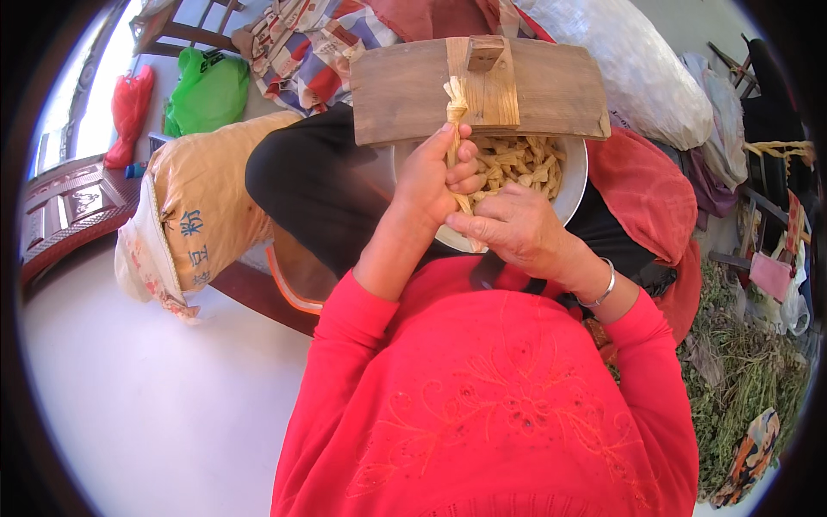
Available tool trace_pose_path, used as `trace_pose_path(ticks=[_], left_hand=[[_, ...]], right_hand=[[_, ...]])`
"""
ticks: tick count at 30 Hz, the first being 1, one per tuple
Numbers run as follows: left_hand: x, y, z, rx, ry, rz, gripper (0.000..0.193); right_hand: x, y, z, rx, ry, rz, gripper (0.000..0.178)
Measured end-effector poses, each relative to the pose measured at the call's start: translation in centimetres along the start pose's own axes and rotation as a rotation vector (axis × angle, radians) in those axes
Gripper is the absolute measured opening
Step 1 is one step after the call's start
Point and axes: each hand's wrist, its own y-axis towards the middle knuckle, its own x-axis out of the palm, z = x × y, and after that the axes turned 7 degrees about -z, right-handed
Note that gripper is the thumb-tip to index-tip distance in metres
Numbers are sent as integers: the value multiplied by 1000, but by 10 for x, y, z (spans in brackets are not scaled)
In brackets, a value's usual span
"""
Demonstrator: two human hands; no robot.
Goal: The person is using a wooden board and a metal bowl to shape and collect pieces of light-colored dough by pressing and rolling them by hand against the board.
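My left hand [438,177] is closed round a pale yellow, twisted strip [457,102]. Its knotted upper end sticks up above my thumb, against a wooden board [392,95]. Lower down, the strip comes out below my left fingers and meets my right hand [524,226], whose fingers are curled and whose thumb presses near it. The exact pinch there is partly hidden. Beneath both hands a light metal basin [579,183] holds many short, knotted pieces [530,164] of the same pale yellow material. The board, with a small wooden block [484,53] on it, lies across the basin's far side.
At the left stands a stuffed tan sack [220,185], with a green plastic bag [207,90] and a red one [129,112] behind. A bulging white sack [637,69] and red cloth [637,189] lie to the right. Dried green plants [732,370] cover the right floor.
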Motion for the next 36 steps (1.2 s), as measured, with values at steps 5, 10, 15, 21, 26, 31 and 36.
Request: trace_pose_path(ticks=[5,10,15,21,26,31,36], left_hand=[[-1,-3,-2,31,41,57,23],[19,-26,-16,67,330,133,22],[2,-35,-11,119,1269,52,16],[17,-49,-9,359,2267,-177,13],[22,-47,-17,403,1916,54,11],[28,-39,-29,414,1484,71,13],[27,-22,-35,795,1597,-88,17]], right_hand=[[8,-1,-4,158,368,90,23],[-2,3,-3,266,430,268,29],[-20,6,-5,104,-196,209,21],[-14,-5,1,163,-35,0,16],[6,-18,11,286,492,334,15],[2,-16,15,535,968,578,15],[4,-4,24,769,1537,758,16]])
